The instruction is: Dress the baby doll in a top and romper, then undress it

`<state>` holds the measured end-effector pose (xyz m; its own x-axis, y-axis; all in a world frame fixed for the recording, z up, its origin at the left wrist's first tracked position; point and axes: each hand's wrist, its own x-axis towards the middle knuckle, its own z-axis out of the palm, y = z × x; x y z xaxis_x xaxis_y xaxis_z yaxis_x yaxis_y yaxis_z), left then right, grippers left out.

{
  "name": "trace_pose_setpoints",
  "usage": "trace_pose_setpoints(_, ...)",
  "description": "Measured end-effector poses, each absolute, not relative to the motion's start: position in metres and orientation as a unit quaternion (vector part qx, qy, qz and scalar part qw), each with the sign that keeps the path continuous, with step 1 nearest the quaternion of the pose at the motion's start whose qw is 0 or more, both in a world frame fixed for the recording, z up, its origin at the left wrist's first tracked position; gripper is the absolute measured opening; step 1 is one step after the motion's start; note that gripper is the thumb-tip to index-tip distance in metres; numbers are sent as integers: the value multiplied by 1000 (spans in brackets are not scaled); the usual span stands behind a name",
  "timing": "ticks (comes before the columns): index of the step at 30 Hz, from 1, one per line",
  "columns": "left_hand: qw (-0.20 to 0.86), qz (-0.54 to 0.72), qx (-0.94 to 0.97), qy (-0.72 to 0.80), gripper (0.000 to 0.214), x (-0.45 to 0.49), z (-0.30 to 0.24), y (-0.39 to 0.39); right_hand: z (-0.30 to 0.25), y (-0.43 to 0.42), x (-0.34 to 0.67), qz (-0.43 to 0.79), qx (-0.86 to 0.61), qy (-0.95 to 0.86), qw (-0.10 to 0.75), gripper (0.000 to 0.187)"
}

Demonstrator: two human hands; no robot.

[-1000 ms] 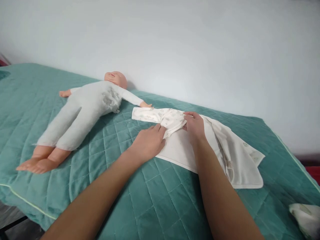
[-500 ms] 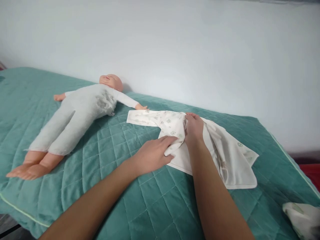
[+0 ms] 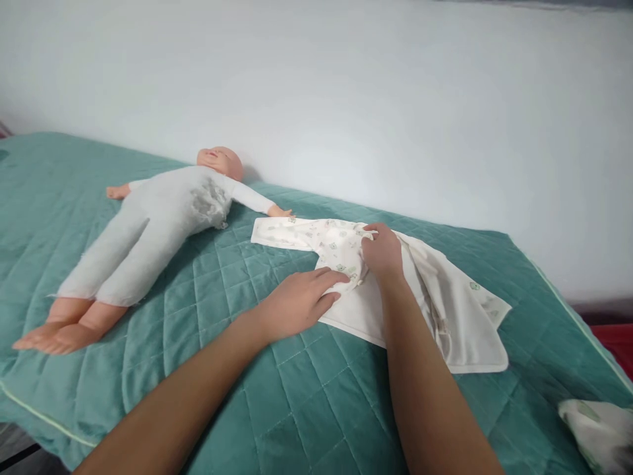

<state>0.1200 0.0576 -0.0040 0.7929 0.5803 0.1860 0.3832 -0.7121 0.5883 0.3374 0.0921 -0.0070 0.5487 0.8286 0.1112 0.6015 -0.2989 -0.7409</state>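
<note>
A white baby shirt (image 3: 341,247) with small printed figures lies spread on the bed, one sleeve stretched left and the other side opened out to the right. My left hand (image 3: 299,300) rests at its lower left edge, fingers stretched out on the cloth and thumb apart. My right hand (image 3: 383,251) is closed on the shirt's folded front near the top; its fingertips are partly hidden. Left of the shirt, a baby doll (image 3: 168,198) with a white cloth body lies on its back. The doll's near hand almost meets the sleeve's cuff.
A green quilted cover (image 3: 297,409) lies over the bed, which stands against a pale wall (image 3: 346,112). At the lower right corner is a bunched white cloth with green print (image 3: 601,429). Something red (image 3: 613,343) shows beyond the bed's right edge.
The shirt's front flap, which was curled up at my left fingers, now lies flatter. My left hand has shifted slightly left, its fingers extended. My right hand stays at nearly the same spot.
</note>
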Motion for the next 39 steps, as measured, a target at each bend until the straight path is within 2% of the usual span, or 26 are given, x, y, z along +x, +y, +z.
trace_pose_setpoints(3,305,194,896,257,37,117,1,60,-3,90,340,139,-798,-458,366,37)
trace_pose_setpoints(6,330,149,904,226,39,113,9,59,1,88,341,127,-805,-475,332,40)
trace_pose_setpoints(11,303,54,927,216,61,109,15,55,3,87,341,154,-812,-485,286,44)
trace_pose_setpoints(16,254,103,931,243,53,113,6,57,-7,92,343,210,-775,-477,356,42)
trace_pose_setpoints(21,241,160,910,297,15,117,7,59,-10,96,344,303,-735,-402,455,34)
trace_pose_setpoints(25,283,178,864,376,25,116,17,58,-5,96,340,412,-639,-333,557,31)
trace_pose_setpoints(28,369,204,819,389,31,111,25,61,0,95,333,477,-540,-315,618,29)
trace_pose_setpoints(31,471,193,760,404,32,104,32,67,1,96,322,536,-465,-338,618,36)
trace_pose_setpoints(34,521,134,734,415,25,93,37,76,-5,99,315,551,-429,-376,608,42)
trace_pose_setpoints(39,528,36,731,430,20,74,35,92,-21,107,316,434,-523,-450,580,48)
